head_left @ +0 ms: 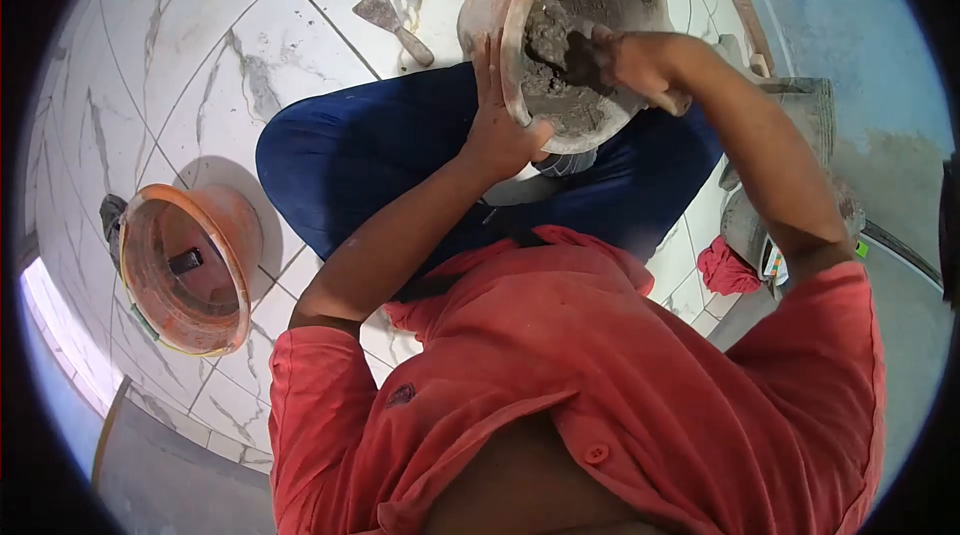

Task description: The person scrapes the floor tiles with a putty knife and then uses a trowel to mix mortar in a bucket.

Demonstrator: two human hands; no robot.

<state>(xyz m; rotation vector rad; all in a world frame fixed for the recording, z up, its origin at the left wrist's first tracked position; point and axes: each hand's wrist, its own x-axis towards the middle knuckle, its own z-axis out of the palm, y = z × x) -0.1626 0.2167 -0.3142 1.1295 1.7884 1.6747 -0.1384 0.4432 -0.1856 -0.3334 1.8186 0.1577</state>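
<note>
A mortar-smeared bucket [490, 20] is tilted between my legs, its mouth turned to the right. Grey wet mortar [560, 85] covers its inside. My left hand [500, 125] grips the bucket's near rim, thumb over the edge and fingers along the outer wall. Inside the mouth, my right hand [640, 65] is closed round the handle of a trowel, whose dark blade [582, 60] lies against the mortar.
A scraper [393, 25] lies on the marbled tiles beyond my left knee. An orange bucket [245, 225] with a dark object inside stands at the left. A red cloth [727, 267] and a grey container [745, 225] are at the right, near the blue wall [850, 15].
</note>
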